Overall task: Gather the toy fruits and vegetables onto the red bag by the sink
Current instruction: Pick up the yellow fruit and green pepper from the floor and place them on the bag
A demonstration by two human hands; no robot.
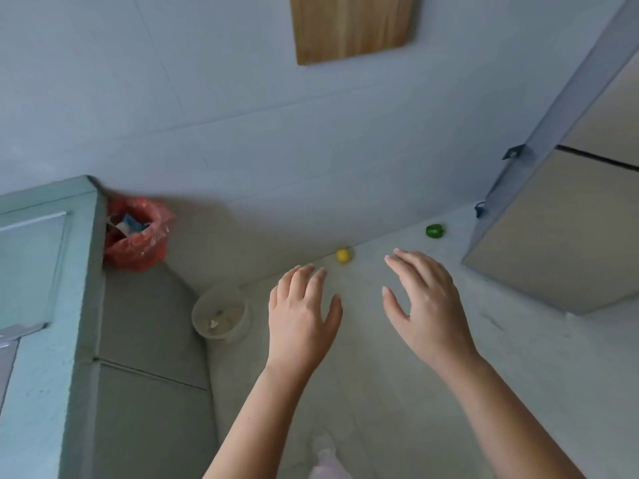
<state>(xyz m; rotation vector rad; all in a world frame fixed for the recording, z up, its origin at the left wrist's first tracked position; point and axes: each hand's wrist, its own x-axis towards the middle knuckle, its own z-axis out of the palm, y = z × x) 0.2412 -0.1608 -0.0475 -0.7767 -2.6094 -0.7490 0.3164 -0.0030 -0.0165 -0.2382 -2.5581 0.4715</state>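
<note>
Head view: my left hand (304, 316) and right hand (423, 302) both spread wide, empty, above floor (397, 392). Yellow toy fruit (343, 255) by wall, green toy pepper (435, 231) further right. Red bag (138, 233) well apart, left. Toys likely light, hard, smooth, may roll; cup around middle.

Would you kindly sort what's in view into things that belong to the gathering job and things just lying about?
Job: yellow toy, green pepper toy, red bag, left hand, right hand, both empty.

Lying about: white bowl, wooden board.
</note>
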